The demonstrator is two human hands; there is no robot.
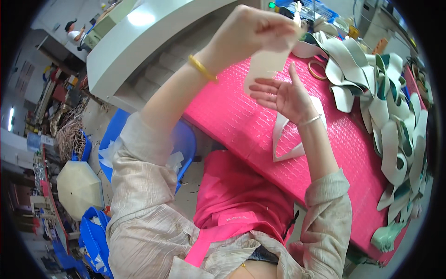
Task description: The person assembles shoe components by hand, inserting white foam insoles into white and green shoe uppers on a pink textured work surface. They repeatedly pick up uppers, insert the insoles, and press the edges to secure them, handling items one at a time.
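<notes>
My left hand (pixel 258 31) is raised over the far side of the pink table (pixel 241 114), its fingers closed on the upper end of a thin off-white piece (pixel 266 64). The piece is flat and rounded at its lower end, like an insole; motion blurs its top. My right hand (pixel 290 98) is open, palm up, fingers stretched toward the lower end of the piece. Whether they touch it I cannot tell. Beneath my right wrist lies a white V-shaped cut piece (pixel 289 152), partly hidden by the hand and forearm.
Along the table's right side, white curved pieces with green undersides (pixel 392 116) are heaped, with a tape roll (pixel 318 69) beside them. A pale machine housing (pixel 109 69) curves along the left. Blue bins (pixel 188 144) stand below, near a round-topped stool (pixel 79 189). Another person (pixel 74 33) stands far left.
</notes>
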